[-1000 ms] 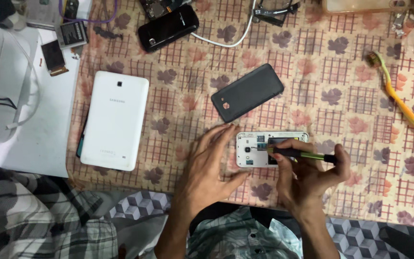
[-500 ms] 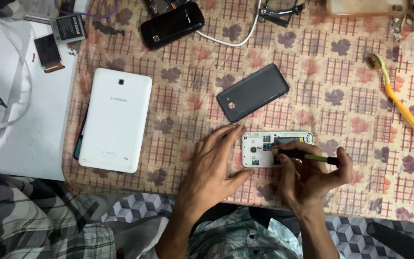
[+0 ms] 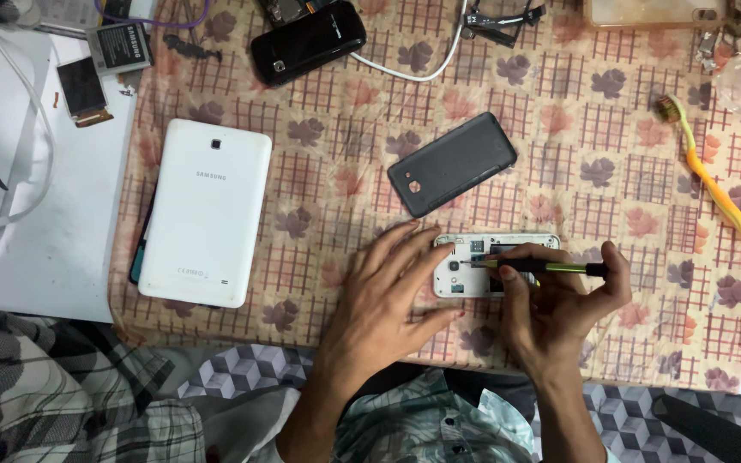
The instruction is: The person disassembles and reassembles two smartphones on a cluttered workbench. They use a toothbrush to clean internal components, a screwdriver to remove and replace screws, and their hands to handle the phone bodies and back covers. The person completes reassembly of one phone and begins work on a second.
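In the head view, the left hand (image 3: 379, 300) lies flat with fingers spread on the patterned cloth (image 3: 559, 154) that covers the desk (image 3: 36, 257), its fingertips touching the left edge of an opened white phone (image 3: 460, 274) and holding nothing. The phone lies back-up with its cover off, at about five o'clock from the middle of the view. The right hand (image 3: 559, 300) is clenched around a green-handled screwdriver (image 3: 551, 268), which lies nearly level, its tip on the phone's exposed inside toward the left.

Just above the phone, at twelve o'clock from it, the dark back cover (image 3: 452, 163) rests tilted on the cloth, apart from both hands. At nine o'clock from the hands a white tablet (image 3: 206, 214) lies back-up. At the top, near eleven o'clock, sits a black phone (image 3: 306, 41) with a white cable (image 3: 426, 69) curving beside it. Toward three o'clock an orange toothbrush (image 3: 709, 176) lies slanted. At the upper left, on the bare white desk, are a battery (image 3: 120, 45) and a small screen part (image 3: 81, 88).
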